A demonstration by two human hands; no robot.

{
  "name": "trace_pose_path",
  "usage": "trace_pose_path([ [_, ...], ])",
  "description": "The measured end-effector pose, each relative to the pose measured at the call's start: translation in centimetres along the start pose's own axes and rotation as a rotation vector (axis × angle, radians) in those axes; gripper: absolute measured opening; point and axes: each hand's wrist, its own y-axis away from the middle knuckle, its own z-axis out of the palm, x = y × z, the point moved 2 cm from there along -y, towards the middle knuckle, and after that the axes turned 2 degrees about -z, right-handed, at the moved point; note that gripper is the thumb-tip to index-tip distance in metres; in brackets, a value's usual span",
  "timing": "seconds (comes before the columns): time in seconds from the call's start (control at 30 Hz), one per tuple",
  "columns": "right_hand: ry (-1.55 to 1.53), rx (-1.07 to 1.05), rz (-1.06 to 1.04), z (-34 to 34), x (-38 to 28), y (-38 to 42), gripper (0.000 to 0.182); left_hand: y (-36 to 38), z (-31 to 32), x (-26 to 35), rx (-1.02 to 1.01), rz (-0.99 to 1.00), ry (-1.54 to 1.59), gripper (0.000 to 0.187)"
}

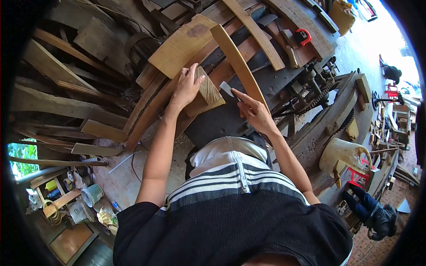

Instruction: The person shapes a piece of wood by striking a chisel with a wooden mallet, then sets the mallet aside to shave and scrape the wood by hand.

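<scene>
My left hand (188, 86) grips the left side of a thick wooden block (209, 91), its end grain showing. In my right hand (256, 113) is a flat-bladed scraper (225, 88). Its pale, broad blade points up and left towards the block, a small gap apart from it, and my index finger lies along the tool. The handle is mostly hidden by my fingers. A long, thin curved wooden strip (239, 62) runs just beyond my right hand. Above my left hand lies a wide, light board (184, 46) with a dark stain.
A dark metal machine table (211, 128) lies beneath the block. A red tape measure (303, 37) rests on planks at upper right. Stacked boards (57, 102) crowd the left. A bucket (341, 155) stands at right, and another person (377, 217) is at lower right.
</scene>
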Motion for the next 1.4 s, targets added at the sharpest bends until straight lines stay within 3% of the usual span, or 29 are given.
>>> trace_pose_path([
  [0.1,0.133,0.028,-0.036,0.7,1.2,0.0,0.042,0.4,1.3,0.5,0.103,0.044,-0.003,0.054],
  [0.3,0.266,0.041,0.03,1.7,0.1,-0.4,0.043,0.6,3.0,1.4,0.187,-0.139,-0.029,0.044],
  [0.47,0.346,0.125,-0.094,2.6,0.3,-1.1,0.044,1.2,4.3,2.4,0.291,-0.204,-0.143,0.034],
  [0.87,0.191,0.123,-0.103,2.8,1.3,-3.2,0.043,1.2,3.7,2.4,0.389,-0.116,-0.133,0.028],
  [1.03,0.248,0.036,-0.006,1.5,1.5,-2.2,0.043,1.3,3.6,2.3,0.411,-0.051,-0.138,0.029],
  [1.1,0.249,0.301,-0.217,1.0,3.0,-1.9,0.04,1.3,3.7,2.3,0.381,-0.084,-0.087,0.03],
  [1.17,0.262,0.362,-0.246,-0.6,3.5,-1.5,0.04,1.3,3.6,2.5,0.355,-0.088,-0.087,0.032],
  [1.23,0.274,0.276,0.054,-2.4,2.6,-1.0,0.041,1.3,3.7,2.9,0.38,-0.076,-0.159,0.037],
  [1.27,0.241,0.284,0.069,-3.2,2.3,-0.9,0.039,1.2,3.7,2.9,0.358,-0.103,-0.103,0.046],
  [1.4,0.206,0.356,-0.049,-4.5,3.7,-0.3,0.034,1.0,3.6,3.0,0.374,-0.084,-0.046,0.054],
])
